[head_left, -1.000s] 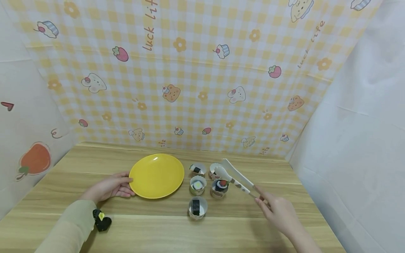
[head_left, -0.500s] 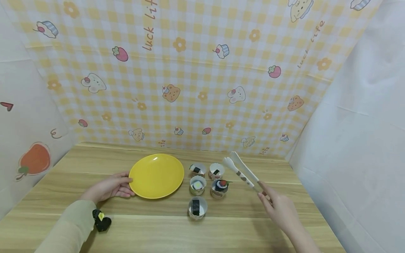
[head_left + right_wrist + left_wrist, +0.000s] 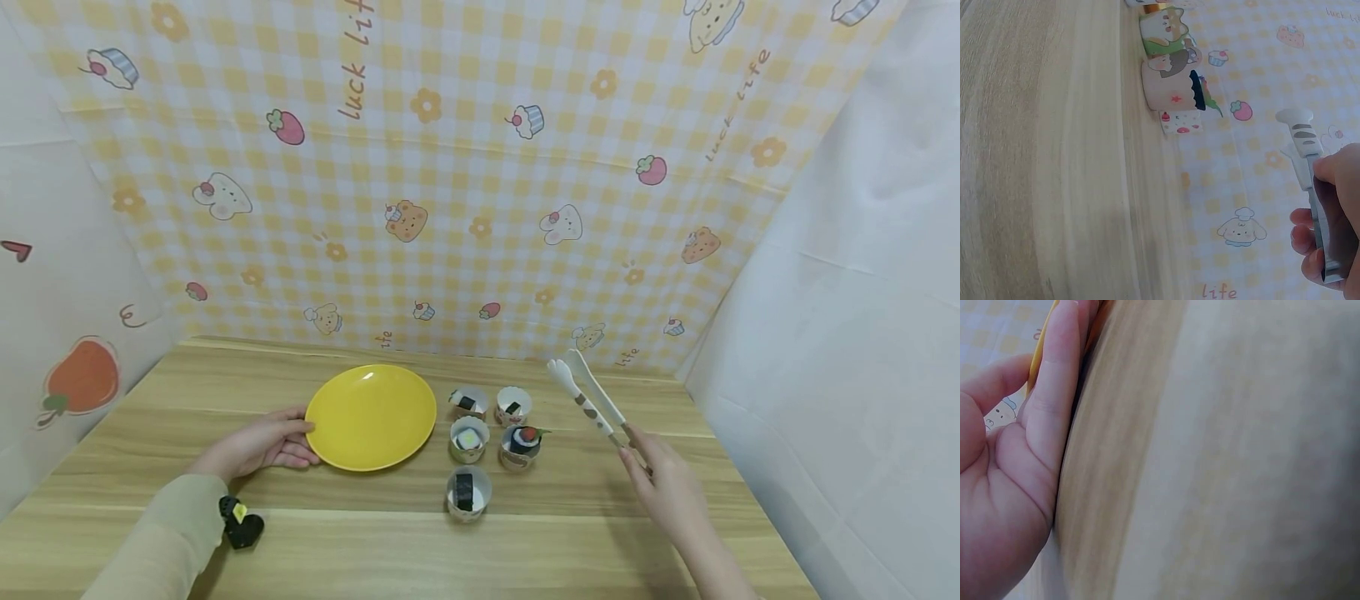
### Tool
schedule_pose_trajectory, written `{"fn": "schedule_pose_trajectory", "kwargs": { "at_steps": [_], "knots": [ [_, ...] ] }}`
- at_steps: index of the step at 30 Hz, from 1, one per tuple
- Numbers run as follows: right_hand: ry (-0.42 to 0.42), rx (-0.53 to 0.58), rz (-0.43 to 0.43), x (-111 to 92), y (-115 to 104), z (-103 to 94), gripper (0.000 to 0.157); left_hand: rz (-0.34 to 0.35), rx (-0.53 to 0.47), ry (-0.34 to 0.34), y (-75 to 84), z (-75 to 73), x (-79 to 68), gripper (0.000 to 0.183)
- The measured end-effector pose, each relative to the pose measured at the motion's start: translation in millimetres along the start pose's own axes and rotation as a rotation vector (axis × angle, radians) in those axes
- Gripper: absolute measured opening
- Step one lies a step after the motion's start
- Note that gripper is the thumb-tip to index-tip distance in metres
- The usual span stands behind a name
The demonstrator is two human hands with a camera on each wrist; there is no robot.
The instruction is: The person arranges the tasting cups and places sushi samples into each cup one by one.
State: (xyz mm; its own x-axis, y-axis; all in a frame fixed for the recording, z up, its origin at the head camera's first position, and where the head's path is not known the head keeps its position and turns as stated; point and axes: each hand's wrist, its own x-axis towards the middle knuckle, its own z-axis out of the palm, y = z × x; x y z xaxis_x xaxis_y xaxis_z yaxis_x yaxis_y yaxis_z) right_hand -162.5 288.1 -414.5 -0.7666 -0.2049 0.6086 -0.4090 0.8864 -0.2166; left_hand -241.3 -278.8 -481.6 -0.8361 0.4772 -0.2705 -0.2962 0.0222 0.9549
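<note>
My left hand (image 3: 262,446) pinches the left rim of a yellow plate (image 3: 371,417), thumb on top and fingers under the edge. In the left wrist view a thin strip of the plate (image 3: 1036,359) shows between thumb and fingers. My right hand (image 3: 667,483) grips white-tipped tongs (image 3: 592,396) with a metal handle, raised above the table right of the paper cups. The tips of the tongs stand apart, with nothing between them. Between plate and tongs are several paper cups with sushi pieces, among them a front cup (image 3: 468,505) and one with a red-topped piece (image 3: 520,450).
A wooden table (image 3: 360,546) carries everything. Behind it hangs a yellow checked cloth (image 3: 465,275); white cloth (image 3: 847,333) closes the right side. A black object with a yellow patch (image 3: 242,523) is at my left cuff.
My right hand has drawn the tongs up and to the right, away from the back right cup, whose black-wrapped piece now shows. The left hand and plate have stayed put.
</note>
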Motion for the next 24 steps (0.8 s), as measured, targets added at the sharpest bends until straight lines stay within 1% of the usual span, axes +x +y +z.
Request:
{"fn": "schedule_pose_trajectory", "kwargs": {
  "at_steps": [9, 20, 24],
  "knots": [
    [-0.016, -0.024, 0.065, -2, 5, 4.8, 0.039, 0.003, -0.001, -0.001, -1.5, -1.4, 0.8, 0.062],
    [-0.049, -0.046, 0.205, -1, 11, 7.7, 0.037, 0.002, -0.003, -0.001, 0.4, -0.2, 0.0, 0.062],
    [-0.050, -0.050, 0.239, 1, 12, 8.5, 0.037, 0.003, -0.002, -0.002, -0.4, -0.6, 0.0, 0.062]
  ]
}}
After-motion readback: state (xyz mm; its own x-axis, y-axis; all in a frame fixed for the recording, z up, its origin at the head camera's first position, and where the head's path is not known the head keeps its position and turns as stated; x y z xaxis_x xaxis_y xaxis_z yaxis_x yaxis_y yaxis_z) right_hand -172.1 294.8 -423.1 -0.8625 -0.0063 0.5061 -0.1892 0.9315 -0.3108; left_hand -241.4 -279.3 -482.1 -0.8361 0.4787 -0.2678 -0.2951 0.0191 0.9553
